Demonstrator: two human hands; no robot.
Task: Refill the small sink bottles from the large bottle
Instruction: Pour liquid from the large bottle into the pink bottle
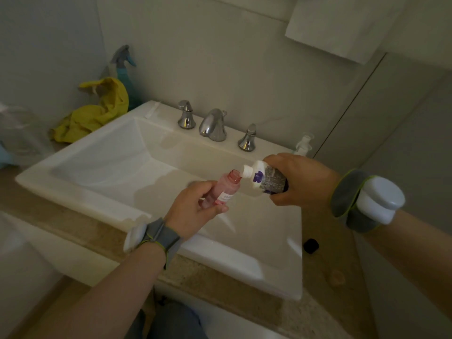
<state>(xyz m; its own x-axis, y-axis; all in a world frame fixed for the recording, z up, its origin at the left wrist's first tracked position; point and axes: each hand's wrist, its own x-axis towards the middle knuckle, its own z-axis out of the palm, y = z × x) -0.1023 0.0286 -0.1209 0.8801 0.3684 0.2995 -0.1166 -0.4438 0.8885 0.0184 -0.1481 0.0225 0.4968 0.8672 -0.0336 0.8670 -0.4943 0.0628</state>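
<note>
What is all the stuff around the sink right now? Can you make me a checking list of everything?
Surface: white sink set on a speckled counter; basin looks dry, no water running.
Job's things: small pink bottle, open, tilted; large white bottle, cap off, tipped with its neck at the pink bottle's mouth.
Clutter: yellow cloth and blue spray bottle behind the sink at the left; dark cap on the counter at the right; clear pump bottle by the taps.
Hands: left hand holds the pink bottle; right hand holds the white bottle; grey wristbands on both.
Cables: nothing seen.
Surroundings: pale walls, dim light.
</note>
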